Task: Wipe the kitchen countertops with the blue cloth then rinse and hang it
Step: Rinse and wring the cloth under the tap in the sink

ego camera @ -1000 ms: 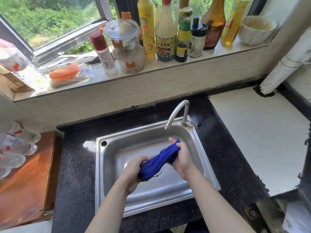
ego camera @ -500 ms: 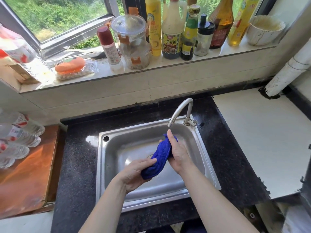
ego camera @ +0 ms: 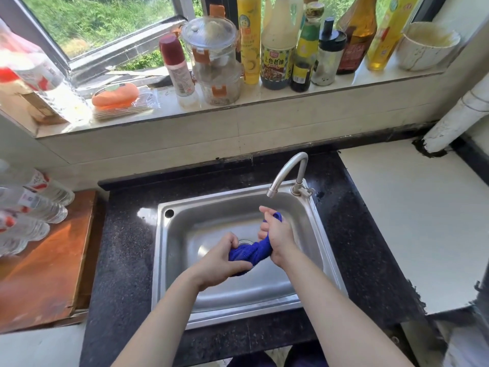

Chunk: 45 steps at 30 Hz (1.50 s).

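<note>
The blue cloth (ego camera: 251,253) is twisted into a thick roll over the steel sink (ego camera: 182,234). My left hand (ego camera: 222,263) grips its lower end near the drain. My right hand (ego camera: 275,234) is closed around its upper end, with a blue tip poking out above the fist, just below the spout of the curved tap (ego camera: 288,170). Most of the cloth is hidden inside both fists. I see no water stream from the spout. The black speckled countertop (ego camera: 124,260) surrounds the sink.
The window ledge (ego camera: 264,102) behind the sink carries several sauce bottles, stacked clear jars and a white bowl (ego camera: 426,46). Water bottles (ego camera: 31,207) lie on a wooden board (ego camera: 42,274) at the left. A white counter (ego camera: 412,221) and a white pipe (ego camera: 460,115) lie to the right.
Both hands have turned on the cloth, wringing it tighter; the roll is now shorter and more bent between the fists. The view has shifted slightly down.
</note>
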### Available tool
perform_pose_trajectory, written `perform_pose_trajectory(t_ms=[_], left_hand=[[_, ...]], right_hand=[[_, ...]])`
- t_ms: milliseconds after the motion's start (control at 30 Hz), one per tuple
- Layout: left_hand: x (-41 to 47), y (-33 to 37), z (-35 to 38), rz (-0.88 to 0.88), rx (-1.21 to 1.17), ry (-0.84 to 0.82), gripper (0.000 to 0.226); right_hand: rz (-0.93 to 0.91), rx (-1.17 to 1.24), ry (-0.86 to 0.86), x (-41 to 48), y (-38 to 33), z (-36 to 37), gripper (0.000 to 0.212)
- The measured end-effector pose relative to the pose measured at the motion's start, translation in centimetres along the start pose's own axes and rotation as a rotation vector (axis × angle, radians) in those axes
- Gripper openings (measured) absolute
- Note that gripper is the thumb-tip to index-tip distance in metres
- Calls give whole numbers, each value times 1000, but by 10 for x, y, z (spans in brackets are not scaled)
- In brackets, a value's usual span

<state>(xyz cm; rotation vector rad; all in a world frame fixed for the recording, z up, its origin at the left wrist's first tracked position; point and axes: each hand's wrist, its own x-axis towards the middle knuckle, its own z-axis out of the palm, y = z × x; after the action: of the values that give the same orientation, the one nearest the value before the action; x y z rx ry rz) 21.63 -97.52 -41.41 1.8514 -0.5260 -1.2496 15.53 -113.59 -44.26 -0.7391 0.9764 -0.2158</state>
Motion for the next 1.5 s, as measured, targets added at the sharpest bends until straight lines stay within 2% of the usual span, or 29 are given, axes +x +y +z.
perform_pose_trajectory(t_ms=[133,267,400,533,667,733,800,867,933,1067,1133,1200,1300,1367,1433,1500], left_hand=[[9,-6,16,236,400,128,39],[14,-19,29,400,555,240,37],[16,-19,31,302,442,312,42],[17,-24,22,212,415,341,54],[23,-22,14,218,397,381,29],[22,-12,15,184,317,387,17],[19,-2,18,151,221,375,14],[16,12,24,131,119,309,15],[14,23,32,92,3,235,18],[13,30,38,-28,-177,213,27],[12,33,35,-48,-191,220,29],[11,34,31,11,-57,236,30],[13,26,22,185,371,268,28],[13,19,19,262,547,250,23],[12,12,23,310,688,226,23],[11,7,30,330,782,217,26]], right_hand=[[-13,-125,180,6,5,0,27],[33,-166,283,13,4,-3,31],[100,-1,223,10,2,-13,12],[193,269,34,-1,-8,-18,22],[162,463,-100,-7,-11,-19,42],[108,446,-148,-7,-10,-18,32],[16,334,-164,-4,-9,-17,25],[-42,230,-158,-3,-9,-18,42],[-29,196,-147,-6,-12,-16,38],[7,418,-147,-12,-21,-3,21],[5,435,-147,-8,-24,1,17],[50,433,-139,-4,-27,2,18],[142,417,-57,2,-26,4,36],[144,272,24,5,-22,4,38],[93,71,130,8,-18,4,24],[38,-119,251,10,-15,2,22]])
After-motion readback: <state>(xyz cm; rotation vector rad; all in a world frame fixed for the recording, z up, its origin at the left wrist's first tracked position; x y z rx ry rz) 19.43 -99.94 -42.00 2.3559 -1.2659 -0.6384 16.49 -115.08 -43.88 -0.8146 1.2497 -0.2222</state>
